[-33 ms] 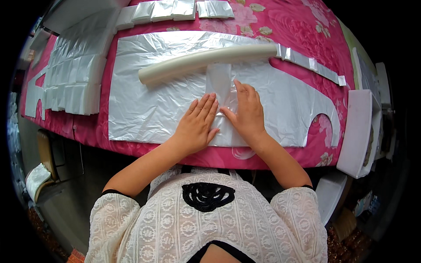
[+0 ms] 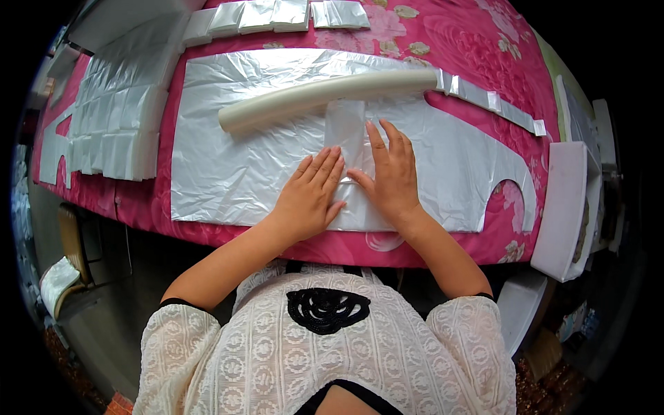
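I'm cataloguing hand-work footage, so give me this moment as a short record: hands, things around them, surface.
Left hand: flat, palm down
Right hand: open, gripping nothing
Between hands: narrow translucent plastic strip
Underneath: large silvery sheet
Beyond hands: pale roll, lying across the sheet
Left of sheet: folded silvery packets
Surface: pink floral cloth

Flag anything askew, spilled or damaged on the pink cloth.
Nothing looks spilled. The pale roll lies slanted across the creased silvery sheet, out of line with the sheet's near edge; the roll's bow may be only the lens.
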The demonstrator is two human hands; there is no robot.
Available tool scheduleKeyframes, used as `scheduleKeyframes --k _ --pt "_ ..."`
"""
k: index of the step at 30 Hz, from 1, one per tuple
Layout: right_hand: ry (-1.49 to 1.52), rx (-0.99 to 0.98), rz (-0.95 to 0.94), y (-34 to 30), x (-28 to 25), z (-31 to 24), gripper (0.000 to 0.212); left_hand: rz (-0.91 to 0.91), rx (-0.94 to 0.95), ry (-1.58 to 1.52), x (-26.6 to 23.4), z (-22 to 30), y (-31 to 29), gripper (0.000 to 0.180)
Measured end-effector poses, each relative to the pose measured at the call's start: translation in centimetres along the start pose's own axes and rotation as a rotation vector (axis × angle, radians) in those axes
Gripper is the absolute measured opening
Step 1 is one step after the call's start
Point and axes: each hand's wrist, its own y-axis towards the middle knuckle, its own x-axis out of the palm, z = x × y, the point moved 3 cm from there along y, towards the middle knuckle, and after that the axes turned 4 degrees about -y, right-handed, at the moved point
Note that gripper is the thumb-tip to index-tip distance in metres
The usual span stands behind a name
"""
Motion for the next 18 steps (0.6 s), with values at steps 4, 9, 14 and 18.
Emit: scheduleKeyframes --k 4,9,14,18 --pt "0.246 -0.419 -0.224 -0.2 2.9 1.9 0.054 0.036 0.003 -0.060 -1.2 -0.3 0.9 0.070" --pt "0.397 -0.327 -0.365 0.9 2.5 2.8 0.050 0.120 0.050 0.027 -1.5 -0.3 2.1 0.058" --pt "0.461 -0.331 -0.326 1.7 2.0 2.7 0.047 0.193 0.230 0.191 -0.6 -1.8 2.6 0.050" --pt "0.493 -0.379 -0.188 -1.2 2.0 1.8 0.039 0.145 0.322 -0.032 -1.8 -0.4 0.1 0.050"
